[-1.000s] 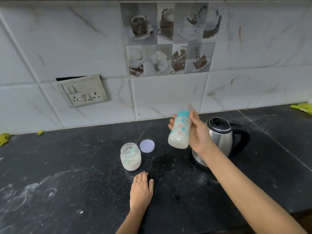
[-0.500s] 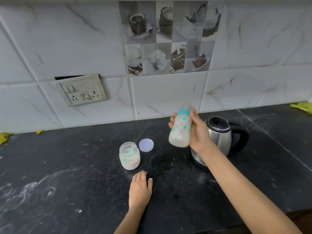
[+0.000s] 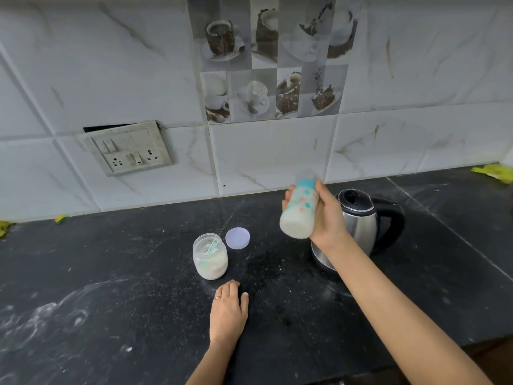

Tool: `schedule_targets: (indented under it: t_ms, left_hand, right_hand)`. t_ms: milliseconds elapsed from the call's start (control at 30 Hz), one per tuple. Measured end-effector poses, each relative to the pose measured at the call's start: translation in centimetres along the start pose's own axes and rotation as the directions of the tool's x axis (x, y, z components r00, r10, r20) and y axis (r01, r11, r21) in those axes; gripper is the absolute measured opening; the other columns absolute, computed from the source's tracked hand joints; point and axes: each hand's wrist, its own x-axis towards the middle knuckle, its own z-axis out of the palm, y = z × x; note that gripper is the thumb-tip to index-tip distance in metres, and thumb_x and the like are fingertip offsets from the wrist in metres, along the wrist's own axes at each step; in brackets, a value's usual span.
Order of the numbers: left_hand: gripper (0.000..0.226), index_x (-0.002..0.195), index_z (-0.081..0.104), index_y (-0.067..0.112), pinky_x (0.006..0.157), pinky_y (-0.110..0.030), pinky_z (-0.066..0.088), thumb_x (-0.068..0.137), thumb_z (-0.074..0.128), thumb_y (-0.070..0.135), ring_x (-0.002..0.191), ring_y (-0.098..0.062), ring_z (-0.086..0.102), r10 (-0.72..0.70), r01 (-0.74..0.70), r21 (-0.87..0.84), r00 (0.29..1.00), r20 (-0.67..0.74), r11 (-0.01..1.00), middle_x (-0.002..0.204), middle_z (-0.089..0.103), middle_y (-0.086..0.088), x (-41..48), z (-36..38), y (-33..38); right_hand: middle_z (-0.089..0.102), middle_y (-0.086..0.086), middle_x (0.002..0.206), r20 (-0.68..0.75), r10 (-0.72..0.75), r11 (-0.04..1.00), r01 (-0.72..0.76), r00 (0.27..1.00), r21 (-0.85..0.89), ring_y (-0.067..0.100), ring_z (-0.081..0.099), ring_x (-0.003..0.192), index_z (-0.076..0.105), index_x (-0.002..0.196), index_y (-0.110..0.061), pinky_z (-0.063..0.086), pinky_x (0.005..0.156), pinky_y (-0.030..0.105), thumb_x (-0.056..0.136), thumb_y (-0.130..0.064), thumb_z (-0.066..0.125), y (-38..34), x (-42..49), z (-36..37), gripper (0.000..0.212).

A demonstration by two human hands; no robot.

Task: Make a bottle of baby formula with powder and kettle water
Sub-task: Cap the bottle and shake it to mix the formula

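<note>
Tilted bottle [image 3: 303,202] in right hand [image 3: 330,220] holds milky liquid [image 3: 294,227]; jar [image 3: 208,247], seemingly powder [image 3: 213,269].

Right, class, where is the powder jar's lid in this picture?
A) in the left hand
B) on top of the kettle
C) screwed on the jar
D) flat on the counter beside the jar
D: the lid lies flat on the counter right beside the powder jar, whose mouth is open.

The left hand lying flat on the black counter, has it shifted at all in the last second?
No. The left hand lies where it did, just in front of the clear plastic powder jar.
</note>
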Motion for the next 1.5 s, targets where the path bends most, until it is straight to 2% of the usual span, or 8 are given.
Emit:
schedule_targets:
  t_ms: [200,400,533,700,833,967,1100,1500]
  left_hand:
    - [0.021,0.104,0.063,0.01,0.085,-0.034,0.052,0.087,0.064,0.023,0.1,-0.023,0.059,0.003,-0.003,-0.002,1.0,-0.005,1.0,0.108,0.065,-0.003,0.0,0.0,0.0]
    - [0.022,0.107,0.062,0.011,0.088,-0.034,0.05,0.089,0.061,0.025,0.104,-0.022,0.057,-0.008,0.008,-0.013,1.0,0.0,1.0,0.11,0.064,-0.002,0.0,-0.1,0.1]
    - [0.022,0.105,0.062,0.01,0.084,-0.034,0.052,0.087,0.065,0.023,0.1,-0.023,0.059,-0.003,0.003,-0.001,1.0,-0.006,1.0,0.107,0.065,-0.003,0.1,-0.1,0.1]
    - [0.022,0.106,0.062,0.011,0.085,-0.034,0.052,0.088,0.063,0.024,0.102,-0.023,0.058,-0.002,0.002,0.0,1.0,-0.015,1.0,0.109,0.065,-0.002,0.1,0.0,0.1]
    - [0.022,0.105,0.062,0.011,0.086,-0.033,0.051,0.088,0.062,0.025,0.101,-0.022,0.058,-0.003,0.003,0.015,1.0,-0.006,1.0,0.109,0.065,-0.002,0.1,0.2,0.1]
    - [0.022,0.105,0.062,0.011,0.085,-0.034,0.052,0.088,0.063,0.025,0.1,-0.022,0.059,0.0,0.0,0.02,1.0,-0.007,1.0,0.107,0.065,-0.002,0.1,0.1,0.1]
    - [0.021,0.104,0.062,0.01,0.085,-0.034,0.052,0.088,0.064,0.024,0.1,-0.023,0.059,-0.003,0.003,0.022,1.0,-0.005,1.0,0.108,0.065,-0.003,0.1,0.3,0.2]
    - [0.022,0.105,0.062,0.01,0.084,-0.034,0.052,0.088,0.063,0.024,0.1,-0.023,0.058,-0.021,0.021,0.016,1.0,-0.006,1.0,0.108,0.065,-0.004,0.1,0.3,0.1]
  right_hand:
    - [0.061,0.018,0.106,0.182,0.038,0.999,-0.044,0.983,0.029,0.036,0.066,0.093,0.054,0.114,-0.016,0.037,0.094,0.075,0.061,-0.019,0.082,0.0,0.1,-0.6,0.06]
    - [0.056,0.022,0.119,0.267,-0.023,1.0,0.027,0.963,-0.012,0.038,0.064,0.104,0.059,0.116,-0.024,0.051,0.088,0.061,0.061,-0.013,0.088,-0.2,-0.2,0.1,0.063]
    - [0.05,0.012,0.123,0.165,-0.17,0.985,0.171,0.972,0.011,0.037,0.065,0.103,0.051,0.126,-0.032,0.044,0.095,0.068,0.057,-0.02,0.092,-0.5,0.8,1.0,0.082]
    - [0.051,0.012,0.12,0.341,-0.053,0.956,0.147,0.938,-0.256,0.038,0.063,0.099,0.049,0.135,-0.037,0.051,0.086,0.061,0.068,-0.016,0.085,0.5,0.3,1.4,0.078]
    - [0.052,0.007,0.125,0.123,-0.185,0.967,0.203,0.975,-0.155,0.034,0.064,0.1,0.043,0.138,-0.036,0.054,0.089,0.056,0.087,-0.009,0.064,0.4,0.8,1.9,0.061]
    - [0.054,0.007,0.117,0.252,-0.092,0.941,0.167,0.963,-0.293,0.036,0.064,0.097,0.046,0.135,-0.034,0.053,0.088,0.056,0.085,-0.005,0.061,0.7,0.8,1.2,0.06]
    - [0.052,0.005,0.119,0.098,-0.221,0.954,0.236,0.97,-0.186,0.033,0.061,0.102,0.042,0.137,-0.034,0.041,0.104,0.059,0.092,-0.003,0.057,0.2,1.2,1.0,0.057]
    - [0.056,0.022,0.118,0.272,-0.03,0.954,0.108,0.962,-0.279,0.032,0.062,0.098,0.046,0.128,-0.033,0.05,0.091,0.048,0.084,-0.004,0.062,-0.5,0.1,0.4,0.055]
